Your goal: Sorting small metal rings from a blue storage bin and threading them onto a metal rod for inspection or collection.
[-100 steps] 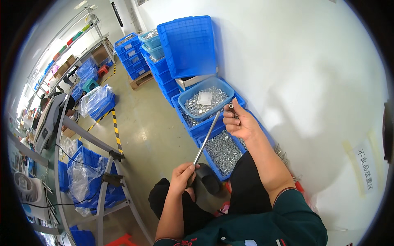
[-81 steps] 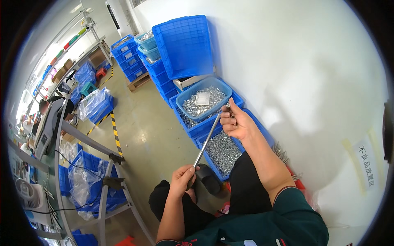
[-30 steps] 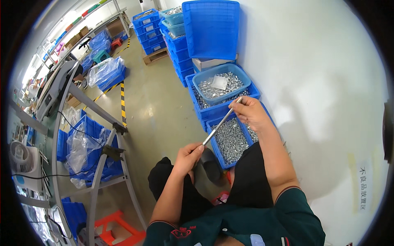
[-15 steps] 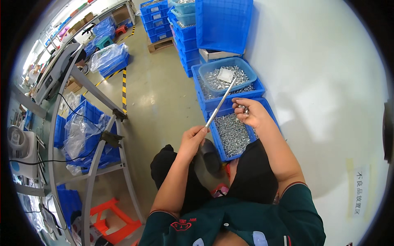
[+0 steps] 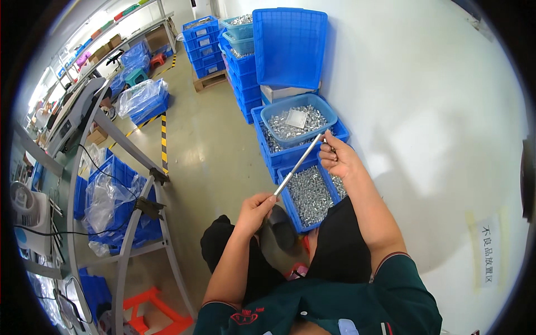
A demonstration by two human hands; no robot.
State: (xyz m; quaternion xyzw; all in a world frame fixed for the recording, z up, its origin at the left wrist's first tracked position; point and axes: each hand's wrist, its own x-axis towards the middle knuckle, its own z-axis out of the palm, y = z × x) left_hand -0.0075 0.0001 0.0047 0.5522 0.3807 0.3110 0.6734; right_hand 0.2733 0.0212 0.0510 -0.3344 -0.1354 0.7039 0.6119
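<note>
With the left hand (image 5: 256,213) gripping the metal rod (image 5: 297,166), steady its tip by the right hand (image 5: 342,160), fingers curled around small metal fittings (image 5: 330,148).

A single head-worn fisheye looks down and forward from above — hands (image 5: 258,212) near, stacked crates (image 5: 200,51) farther off.

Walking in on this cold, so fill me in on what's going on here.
A person's left hand grips the lower end of a slim, straight, silvery metal rod. The right hand is at the rod's upper end, fingers curled; whether they touch it is hard to tell. Beyond the hands, a light-blue plastic tub of small silvery metal pieces sits on a deeper-blue plastic crate.
</note>
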